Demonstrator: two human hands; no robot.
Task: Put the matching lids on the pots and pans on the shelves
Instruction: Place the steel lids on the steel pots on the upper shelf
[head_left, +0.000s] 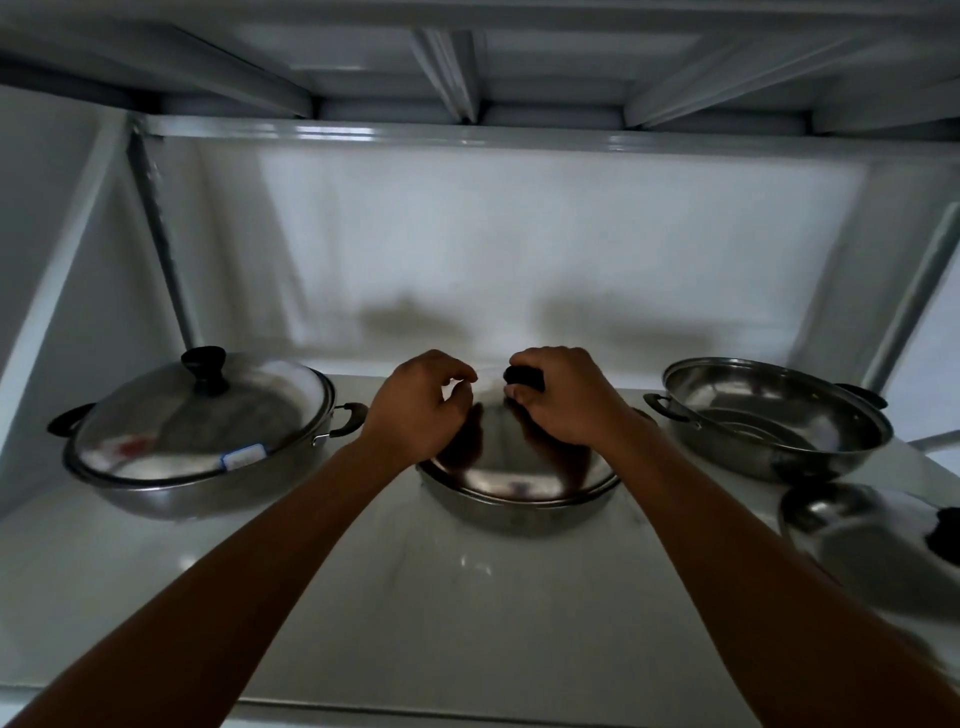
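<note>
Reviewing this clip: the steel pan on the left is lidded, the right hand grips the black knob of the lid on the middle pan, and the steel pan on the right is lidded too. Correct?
Not quite. In the head view the two-handled steel pan on the right is open, with no lid on it. The rest holds: the left steel pan carries its domed lid, and the right hand grips the black knob of the middle pan's lid.

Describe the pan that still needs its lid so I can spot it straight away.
Look along the white shelf holding three steel pans. Go past the two hands, left and right, working at the middle pan, to the far right. That right pan is the only open one, its bare inside showing, with a loose lid lying in front of it.
</note>
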